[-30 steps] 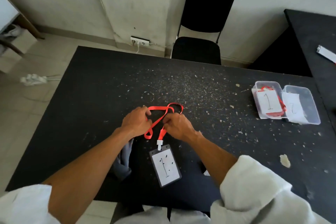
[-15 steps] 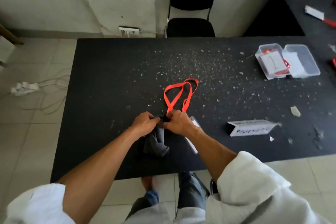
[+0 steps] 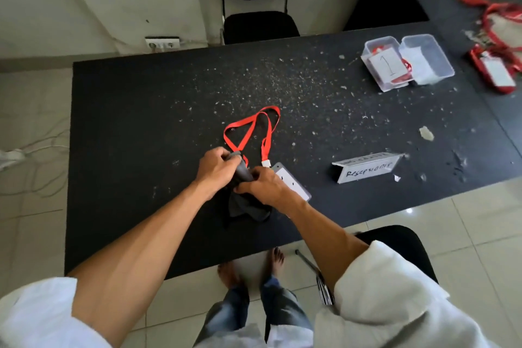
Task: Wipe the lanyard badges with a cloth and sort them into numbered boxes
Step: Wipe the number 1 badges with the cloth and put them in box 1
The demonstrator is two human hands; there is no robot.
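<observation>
1. The left hand [image 3: 216, 168] is curled tightly round the upper end of a dark cloth [image 3: 245, 207], thumb and fingers closed on it.
2. The right hand [image 3: 264, 185] sits just beside the left, its fingers bent in and pinching the same cloth lower down; the rest of the cloth hangs in loose folds below both hands, over the near part of the black table [image 3: 135, 127].
3. The badge [image 3: 296, 188], a clear holder with a white card, lies flat on the table, partly hidden under the right hand; whether the hand touches it cannot be told.
4. Its red strap [image 3: 248, 127] runs from a white clip at the badge's top corner, loops away over the table and comes back under the left hand.
5. Two clear plastic boxes stand side by side at the far right of the table, well apart from the hands: the left box [image 3: 378, 42] holds a white card marked "1" and some red strap, and the right box [image 3: 435, 51] holds a white paper whose mark is unreadable.
6. A folded name sign [image 3: 367, 169] stands to the right of the badge.
7. More badges with red straps [image 3: 494, 70] lie on a second dark table at the right edge.
8. A black chair [image 3: 257, 22] stands beyond the table.
</observation>
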